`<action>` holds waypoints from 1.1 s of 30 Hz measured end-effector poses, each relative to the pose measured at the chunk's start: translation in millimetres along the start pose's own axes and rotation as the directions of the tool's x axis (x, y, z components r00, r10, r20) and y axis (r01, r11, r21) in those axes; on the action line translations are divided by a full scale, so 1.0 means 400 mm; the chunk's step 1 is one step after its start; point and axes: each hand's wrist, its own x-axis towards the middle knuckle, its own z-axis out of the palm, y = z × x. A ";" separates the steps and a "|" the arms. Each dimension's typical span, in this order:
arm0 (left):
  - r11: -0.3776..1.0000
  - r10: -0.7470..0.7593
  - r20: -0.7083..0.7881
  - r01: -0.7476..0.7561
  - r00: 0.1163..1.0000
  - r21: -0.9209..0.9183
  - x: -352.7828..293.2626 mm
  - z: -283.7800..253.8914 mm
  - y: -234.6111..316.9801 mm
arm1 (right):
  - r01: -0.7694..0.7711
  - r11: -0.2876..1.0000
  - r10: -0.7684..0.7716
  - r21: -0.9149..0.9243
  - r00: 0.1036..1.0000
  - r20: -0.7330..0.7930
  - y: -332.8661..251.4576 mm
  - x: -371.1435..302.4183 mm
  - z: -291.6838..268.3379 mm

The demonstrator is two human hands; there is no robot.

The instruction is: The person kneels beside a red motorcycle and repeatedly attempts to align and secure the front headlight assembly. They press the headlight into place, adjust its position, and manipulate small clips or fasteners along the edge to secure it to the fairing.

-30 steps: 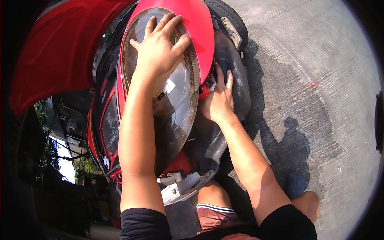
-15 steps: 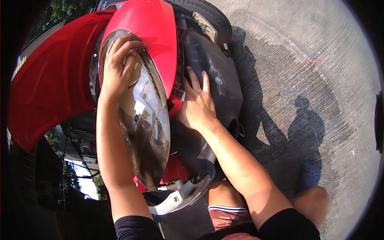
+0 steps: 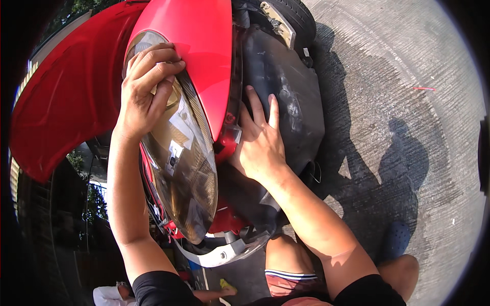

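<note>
Hands apart: left hand (image 3: 145, 94) curled over upper headlight (image 3: 191, 168), left of red fender (image 3: 204, 61), firmness of grip unclear; right hand (image 3: 263, 148) spread against dark liner (image 3: 301, 107), right of fender. Headlight probably stiff, slick, brittle; best held by rim.

Oval transp. headlight (image 3: 191, 178), nxt to red fender (image 3: 201, 46).

Lit by strong sun across ridged concrete ground (image 3: 377, 46), well right of the right fingers (image 3: 274, 109); darkened by shadow (image 3: 334, 104) nearer to them. Green with trees (image 3: 83, 7) beyond the left fingers (image 3: 155, 57), up and to the left; dim below-left.
</note>
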 end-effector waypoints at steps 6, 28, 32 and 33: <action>0.996 -0.049 0.082 0.042 0.995 0.079 -0.013 -0.014 0.039 | 0.002 1.000 -0.001 0.019 1.000 -0.009 0.010 0.007 -0.011; 0.876 -0.472 -0.381 0.474 0.795 -0.096 0.125 0.007 0.086 | -0.010 0.999 0.014 -0.033 0.992 0.125 0.054 0.020 -0.030; 0.813 -0.415 -0.328 0.508 0.849 0.285 0.144 0.125 0.051 | -0.009 1.000 0.009 -0.006 0.988 0.154 0.028 0.021 -0.041; 0.802 -0.379 -0.351 0.493 0.856 0.337 0.146 0.119 0.051 | -0.020 1.000 0.019 0.004 0.988 0.151 0.030 0.027 -0.044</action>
